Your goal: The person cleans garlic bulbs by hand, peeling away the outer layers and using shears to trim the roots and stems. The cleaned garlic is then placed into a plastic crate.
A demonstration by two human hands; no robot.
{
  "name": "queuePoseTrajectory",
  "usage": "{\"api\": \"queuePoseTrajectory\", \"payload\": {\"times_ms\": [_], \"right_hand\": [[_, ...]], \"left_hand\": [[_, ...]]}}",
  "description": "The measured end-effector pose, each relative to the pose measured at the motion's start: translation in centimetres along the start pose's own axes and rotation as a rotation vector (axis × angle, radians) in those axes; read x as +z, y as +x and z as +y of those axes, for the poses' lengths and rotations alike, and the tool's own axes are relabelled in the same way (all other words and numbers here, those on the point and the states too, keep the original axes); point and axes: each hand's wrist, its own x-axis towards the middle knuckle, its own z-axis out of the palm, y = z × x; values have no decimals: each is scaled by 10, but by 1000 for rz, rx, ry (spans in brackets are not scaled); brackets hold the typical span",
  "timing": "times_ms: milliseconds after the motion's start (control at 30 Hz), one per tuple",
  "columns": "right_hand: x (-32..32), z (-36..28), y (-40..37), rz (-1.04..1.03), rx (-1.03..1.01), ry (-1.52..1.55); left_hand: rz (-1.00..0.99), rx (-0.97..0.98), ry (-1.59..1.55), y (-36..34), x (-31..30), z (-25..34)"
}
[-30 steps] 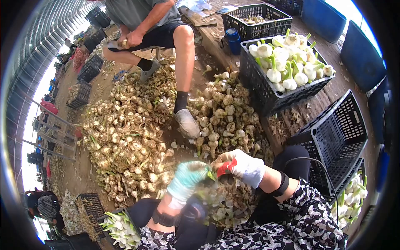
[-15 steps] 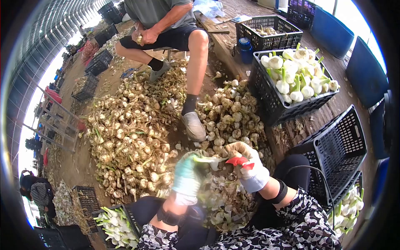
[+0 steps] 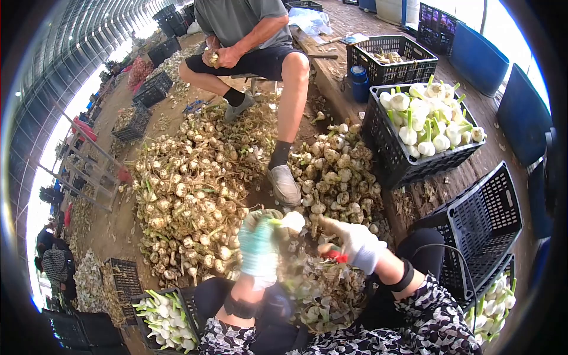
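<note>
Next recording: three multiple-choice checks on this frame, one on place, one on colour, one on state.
1. The raised white bulb sits: A on the ground; B in the left hand; C in a bucket.
2. The tool in the right hand is: A red; B blue; C yellow.
3. The tilted crate by the right arm is: A full; B lidded; C empty.
Answers: B, green-gloved fingers grip it; A, a red handle shows under the white glove; C, bare mesh shows.
</note>
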Motion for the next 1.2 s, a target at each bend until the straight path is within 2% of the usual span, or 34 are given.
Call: {"api": "queuePoseTrajectory", "payload": {"times_ms": [67, 133, 200, 267, 333, 400, 467, 533, 600, 633, 667, 733, 833, 967, 1033, 1067, 1100, 1133, 1167, 1200], "right_hand": [[4, -5, 9, 217, -189, 148], [4, -20, 13, 269, -164, 145], [8, -22, 19, 355, -387, 190], [15, -18, 17, 337, -327, 180], [17, -17, 16, 214, 220, 904], [24, -9, 18, 224, 222, 931], [34, -7, 19, 297, 117, 722], [29, -17, 16, 301, 165, 821], [21, -13, 17, 288, 197, 942], [9, -22, 22, 283, 471, 1162], [18, -10, 25, 358, 454, 1329], [25, -3, 29, 395, 563, 1447], [32, 4, 29, 421, 512, 1545], [32, 19, 36, 417, 548, 1566], [34, 64, 51, 648, 590, 1767], [25, 87, 51, 807, 540, 1787], [11, 88, 49, 693, 536, 1859], [-2, 80, 45, 573, 531, 1922], [-5, 71, 41, 367, 576, 2096], [-9, 51, 33, 278, 554, 2042]], "left_hand": [[49, 101, 345, -4, 3, -8], [-22, 165, 508, -9, 13, -15], [-67, 201, 533, -18, 24, -21], [-63, 201, 544, -15, 17, -27], [-78, 34, 311, -11, 11, -22], [-37, -12, 284, -12, 14, -18], [-96, -27, 358, -14, 17, -16], [-91, -33, 373, -16, 17, -17], [-78, -139, 199, -17, 18, -17], [-90, -148, 245, -13, 12, -17], [-94, -149, 245, -13, 14, -17], [-73, -208, 114, -11, 20, -18], [-81, -234, 120, -13, 21, -19], [-121, -261, 117, -17, 19, -19], [-170, -240, 140, -24, 18, -16], [-204, -227, 169, -26, 18, -12], [-244, -248, 354, -24, 16, -8], [-380, -338, 570, -19, 4, -10], [-484, -299, 719, -13, -15, -33], [-581, -253, 865, -8, -26, -54]]}}
